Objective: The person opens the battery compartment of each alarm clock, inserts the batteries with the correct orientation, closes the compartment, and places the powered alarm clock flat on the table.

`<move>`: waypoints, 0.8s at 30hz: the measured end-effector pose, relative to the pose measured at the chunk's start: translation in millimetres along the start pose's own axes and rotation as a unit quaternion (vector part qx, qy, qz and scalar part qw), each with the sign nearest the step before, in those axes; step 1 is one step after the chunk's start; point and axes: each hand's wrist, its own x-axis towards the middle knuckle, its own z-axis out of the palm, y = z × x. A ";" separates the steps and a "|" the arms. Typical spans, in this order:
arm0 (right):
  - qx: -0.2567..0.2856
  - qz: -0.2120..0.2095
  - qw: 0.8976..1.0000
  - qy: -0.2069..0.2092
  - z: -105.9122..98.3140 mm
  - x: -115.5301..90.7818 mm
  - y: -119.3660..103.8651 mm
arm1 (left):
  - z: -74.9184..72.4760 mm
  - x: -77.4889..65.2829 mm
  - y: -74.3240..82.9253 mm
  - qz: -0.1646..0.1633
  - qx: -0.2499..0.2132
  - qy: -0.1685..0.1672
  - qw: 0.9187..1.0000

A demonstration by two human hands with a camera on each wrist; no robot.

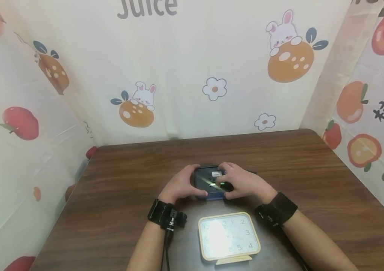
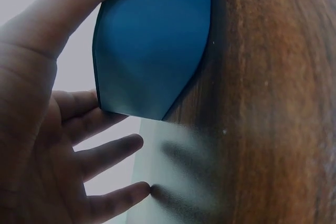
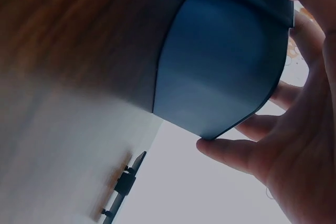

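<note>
A dark blue, box-shaped device [image 1: 209,182] lies on the table with a white barcode label on its dark upper face. Its blue, tapering side panel shows in the left wrist view [image 2: 152,45] and in the right wrist view [image 3: 220,61]. My left hand [image 1: 182,184] grips the left end, thumb at the near edge and a finger at the far edge. At the right end my right hand [image 1: 244,182] holds it between thumb and fingers, one finger bent over the upper face. What kind of device it is cannot be told.
Nearer to me, a yellow-framed clock [image 1: 229,237] with glare on its face lies between my forearms. Beyond the right hand is a thin black object [image 3: 125,183], mostly hidden in the head view. Printed curtains [image 1: 192,113] enclose the brown wooden table [image 1: 127,162].
</note>
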 end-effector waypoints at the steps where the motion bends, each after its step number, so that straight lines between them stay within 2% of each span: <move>1: 0.002 0.001 1.000 -0.002 0.1 -0.1 -0.2 | 0.4 -0.3 -0.4 0.001 0.001 0.000 1.000; 14: 0.040 0.038 0.998 -0.015 -3.6 -2.1 1.8 | -1.2 -1.3 -1.6 0.005 -0.008 0.005 1.000; 19: 0.047 0.058 0.997 0.027 -10.2 -5.3 6.3 | 0.1 -1.3 -1.9 0.006 -0.007 0.003 1.000; 24: 0.009 0.061 0.995 0.081 -15.7 -6.6 10.0 | 1.1 -0.9 -1.6 0.005 -0.009 0.003 1.000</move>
